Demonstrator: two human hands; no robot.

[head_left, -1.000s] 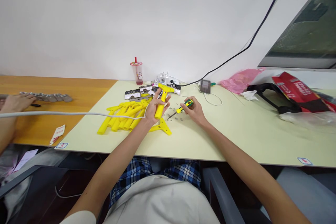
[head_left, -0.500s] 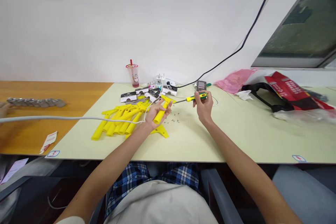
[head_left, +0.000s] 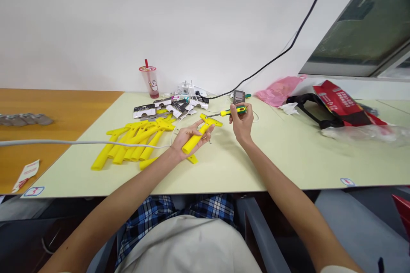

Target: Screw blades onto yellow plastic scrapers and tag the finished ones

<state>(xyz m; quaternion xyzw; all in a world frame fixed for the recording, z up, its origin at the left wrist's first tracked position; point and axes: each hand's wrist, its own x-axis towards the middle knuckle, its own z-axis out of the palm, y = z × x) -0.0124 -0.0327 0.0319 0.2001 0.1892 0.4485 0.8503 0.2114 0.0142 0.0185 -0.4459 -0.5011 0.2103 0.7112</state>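
The pale table (head_left: 230,168) is crossed by both forearms, the left (head_left: 128,192) and right (head_left: 288,193), angled inward from its near edge. A pile of similar yellow handles (head_left: 123,145) is laid left of the hands. The left hand (head_left: 182,140) is turned palm up, its fingers curled around the shaft of a T-headed yellow handle (head_left: 193,140), which is held above the table, head tilted away to the right. By the right hand (head_left: 243,126), raised, a screwdriver (head_left: 235,111) is pinched closely, nearly level. Its tip is directed leftward at the T-head; contact cannot be confirmed.
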